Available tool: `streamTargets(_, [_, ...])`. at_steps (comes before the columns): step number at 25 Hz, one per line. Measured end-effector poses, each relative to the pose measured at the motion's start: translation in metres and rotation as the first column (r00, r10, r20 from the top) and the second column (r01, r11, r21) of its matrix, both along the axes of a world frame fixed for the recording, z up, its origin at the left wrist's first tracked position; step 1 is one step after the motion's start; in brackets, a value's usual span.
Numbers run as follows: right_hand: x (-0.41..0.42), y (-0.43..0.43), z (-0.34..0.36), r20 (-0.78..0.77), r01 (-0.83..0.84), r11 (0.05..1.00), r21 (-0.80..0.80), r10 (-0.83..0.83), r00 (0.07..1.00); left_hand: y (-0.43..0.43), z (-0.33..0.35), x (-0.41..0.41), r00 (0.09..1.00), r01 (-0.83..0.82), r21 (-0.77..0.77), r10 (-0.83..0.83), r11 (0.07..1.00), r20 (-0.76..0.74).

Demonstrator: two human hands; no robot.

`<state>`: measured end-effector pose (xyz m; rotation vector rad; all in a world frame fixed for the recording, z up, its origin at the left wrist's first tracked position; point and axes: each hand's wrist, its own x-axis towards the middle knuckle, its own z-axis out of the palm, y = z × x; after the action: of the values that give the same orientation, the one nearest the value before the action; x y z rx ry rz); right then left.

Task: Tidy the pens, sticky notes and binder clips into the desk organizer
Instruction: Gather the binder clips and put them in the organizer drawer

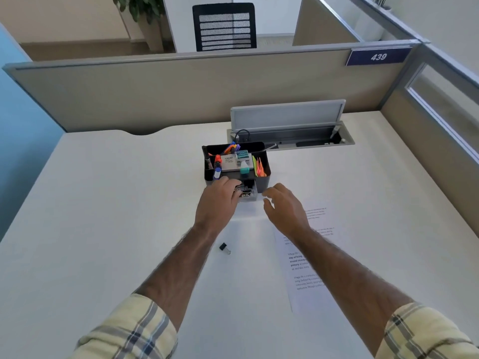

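The left grip (219, 199) curls into the desk organizer's (263, 180) open drawer (252, 196), among the binder clips (245, 193); whether it grasps one, I cannot tell. The right grip (283, 207) hovers released beside it, probably to steady it. A loose binder clip (224, 247) lies on the counter (103, 203).

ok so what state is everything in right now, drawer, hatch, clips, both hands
organizer drawer: pulled out, binder clips inside
desk organizer: upright, top compartments filled
cable hatch lid: raised open
loose binder clip: lying on the desk, outside the organizer
printed sheet: flat on the desk
left hand: fingers curled at the drawer, grip unclear
right hand: open, beside the drawer, holding nothing
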<state>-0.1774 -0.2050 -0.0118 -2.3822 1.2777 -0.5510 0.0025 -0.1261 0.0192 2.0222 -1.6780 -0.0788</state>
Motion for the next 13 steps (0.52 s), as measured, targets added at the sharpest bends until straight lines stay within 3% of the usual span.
streamTargets(3, [0.012,0.022,-0.012,-0.04,-0.113,0.992,0.048,0.115,0.993,0.044,-0.029,0.004,0.992,-0.105,0.009,0.105,0.994,-0.07])
streamTargets(6, [0.03,0.052,-0.028,-0.148,-0.283,0.934,0.219,0.318,0.936,0.09,-0.065,0.006,0.975,-0.189,0.198,0.207,0.962,-0.075])
streamTargets(8, [0.044,0.072,-0.037,-0.23,-0.306,0.903,0.303,0.381,0.896,0.11,-0.08,0.007,0.971,-0.207,0.289,0.233,0.935,-0.058])
streamTargets(13, [0.066,0.101,-0.05,-0.329,-0.322,0.919,0.227,0.384,0.863,0.119,-0.087,0.008,0.974,-0.184,0.307,0.215,0.934,-0.07])
